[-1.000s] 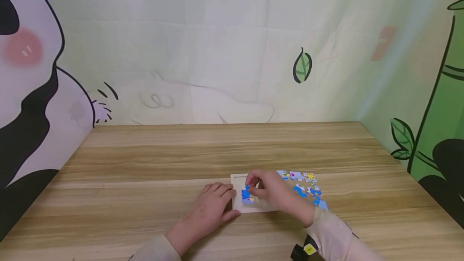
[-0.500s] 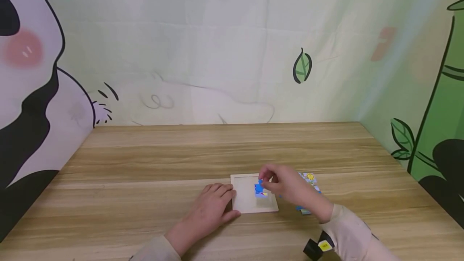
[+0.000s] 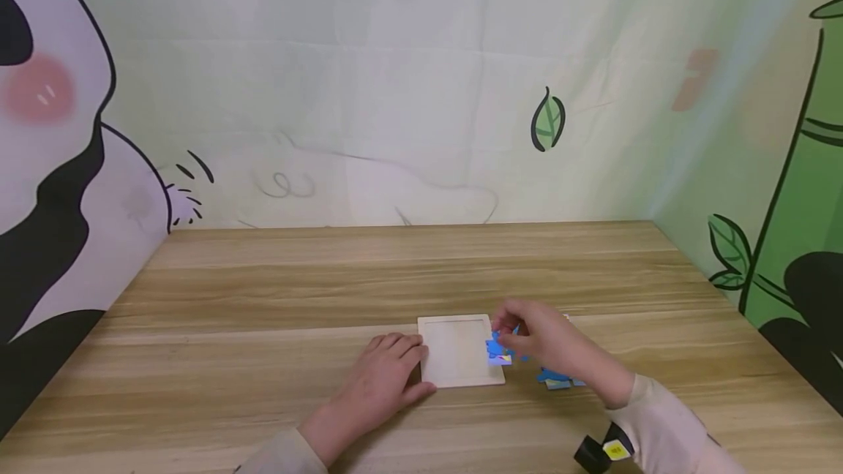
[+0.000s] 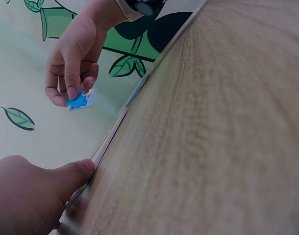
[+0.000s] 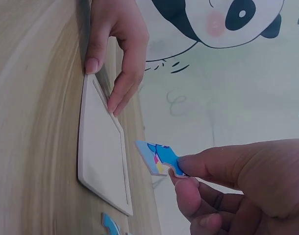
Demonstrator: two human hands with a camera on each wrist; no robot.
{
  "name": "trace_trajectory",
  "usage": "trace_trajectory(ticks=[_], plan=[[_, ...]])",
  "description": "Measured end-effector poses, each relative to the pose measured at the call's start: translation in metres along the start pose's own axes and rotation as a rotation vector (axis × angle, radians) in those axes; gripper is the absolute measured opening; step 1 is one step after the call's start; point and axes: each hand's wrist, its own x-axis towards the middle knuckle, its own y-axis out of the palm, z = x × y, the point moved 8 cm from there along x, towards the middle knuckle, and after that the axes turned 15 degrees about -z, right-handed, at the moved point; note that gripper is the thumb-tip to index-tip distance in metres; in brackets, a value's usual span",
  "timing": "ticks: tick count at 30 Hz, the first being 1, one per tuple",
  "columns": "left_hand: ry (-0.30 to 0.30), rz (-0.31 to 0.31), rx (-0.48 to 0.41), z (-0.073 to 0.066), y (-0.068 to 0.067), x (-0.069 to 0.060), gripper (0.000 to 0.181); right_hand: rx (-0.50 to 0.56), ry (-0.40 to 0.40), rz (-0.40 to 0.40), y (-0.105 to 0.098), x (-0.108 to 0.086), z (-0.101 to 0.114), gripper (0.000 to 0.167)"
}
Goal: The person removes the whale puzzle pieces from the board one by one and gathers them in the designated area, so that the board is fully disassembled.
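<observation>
A shallow pale wooden puzzle tray (image 3: 457,357) lies flat on the table, its recess bare. My left hand (image 3: 388,371) rests at the tray's left side, thumb and fingertips touching its rim. My right hand (image 3: 536,335) pinches a blue jigsaw piece (image 5: 161,159) between thumb and fingers. In the right wrist view the piece shows blue, light blue, pink and yellow print, and it is held up off the table. From the head view it appears over the tray's right edge. Other puzzle pieces (image 3: 556,377) lie right of the tray, partly hidden beneath my right hand and forearm.
The wood-grain table (image 3: 296,284) reaches back to a printed backdrop (image 3: 395,93) with leaves and a panda. A black wrist device (image 3: 602,448) sits on the right forearm. Loose pieces (image 5: 110,224) lie near the tray's corner.
My right hand has moved right, carrying the pinched puzzle piece from above the tray's left part to its right edge. My left hand has stayed in place.
</observation>
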Motion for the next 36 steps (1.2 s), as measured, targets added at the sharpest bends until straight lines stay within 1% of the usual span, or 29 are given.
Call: trace_trajectory(ticks=[9,18,23,29,32,36], plan=[[0.001,-0.003,-0.002,0.0,-0.002,-0.001,0.048,0.009,0.018,0.047,-0.003,-0.008,-0.013,0.004],[-0.009,-0.001,-0.009,0.001,-0.002,-0.001,0.048,0.037,0.027,0.09,-0.002,-0.014,-0.02,0.008],[-0.003,0.001,0.007,0.001,-0.001,-0.001,0.049,0.015,0.033,0.095,-0.002,-0.017,-0.025,0.009],[0.01,-0.015,0.008,0.0,-0.001,-0.001,0.048,0.039,0.011,0.104,0.001,-0.021,-0.03,0.006],[0.017,-0.027,0.007,0.0,-0.002,-0.001,0.048,0.049,0.017,0.111,0.003,-0.023,-0.033,0.004],[0.015,-0.025,0.004,0.0,-0.002,-0.001,0.048,0.059,0.029,0.12,0.005,-0.024,-0.036,0.004]])
